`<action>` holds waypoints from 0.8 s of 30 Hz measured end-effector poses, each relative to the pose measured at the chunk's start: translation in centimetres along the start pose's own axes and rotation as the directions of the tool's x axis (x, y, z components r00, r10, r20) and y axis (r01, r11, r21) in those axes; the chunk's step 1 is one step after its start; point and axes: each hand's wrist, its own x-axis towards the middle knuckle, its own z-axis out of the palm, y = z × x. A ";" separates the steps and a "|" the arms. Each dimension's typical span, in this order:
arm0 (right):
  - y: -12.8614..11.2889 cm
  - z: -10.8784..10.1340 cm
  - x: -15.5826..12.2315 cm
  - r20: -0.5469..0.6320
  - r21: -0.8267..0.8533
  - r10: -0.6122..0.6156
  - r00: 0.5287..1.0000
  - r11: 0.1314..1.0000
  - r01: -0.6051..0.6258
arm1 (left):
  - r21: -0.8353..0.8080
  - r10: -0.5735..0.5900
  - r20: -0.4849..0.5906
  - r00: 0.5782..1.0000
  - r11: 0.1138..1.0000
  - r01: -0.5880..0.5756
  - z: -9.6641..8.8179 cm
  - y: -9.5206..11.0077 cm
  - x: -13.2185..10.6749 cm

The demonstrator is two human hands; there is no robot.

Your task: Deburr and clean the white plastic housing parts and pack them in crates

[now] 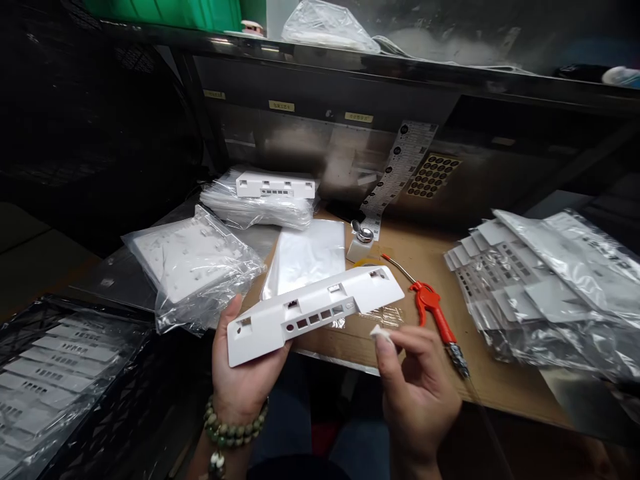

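My left hand (245, 383) grips the left end of a long white plastic panel (270, 340), thumb along its end and fingers beneath. The panel is tilted, its right end higher, with a row of small square cutouts and several larger slots. Right of the panel and apart from it, my right hand (420, 393) pinches a small white wad (379, 331), perhaps tissue or cloth, between thumb and fingers. Behind the panel lie flat clear plastic bags (315, 250). A small white bottle with a metal top (361, 245) stands just beyond it.
A red air blow gun (433, 310) lies on the cardboard-covered bench (500, 380). Bagged white panels (520, 287) are stacked at right, more (55, 367) in a black crate at left. Another white panel (275, 185) rests on piled bags. A metal shelf (320, 57) crosses above.
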 end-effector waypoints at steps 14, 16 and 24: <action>1.1 0.0 0.6 -0.269 0.360 0.345 0.899 0.902 -0.239 | 0.153 0.121 0.356 0.927 0.971 -0.186 -3.1 1.7 2.5; 1.7 -0.2 1.2 -0.159 0.489 0.516 0.842 0.782 -0.387 | 0.165 0.180 0.417 0.891 0.949 -0.269 -4.2 1.4 3.4; 3.4 -0.7 1.7 0.202 0.544 0.871 0.448 0.280 -0.791 | 0.076 -0.075 0.820 0.567 0.997 0.021 -9.6 0.7 6.5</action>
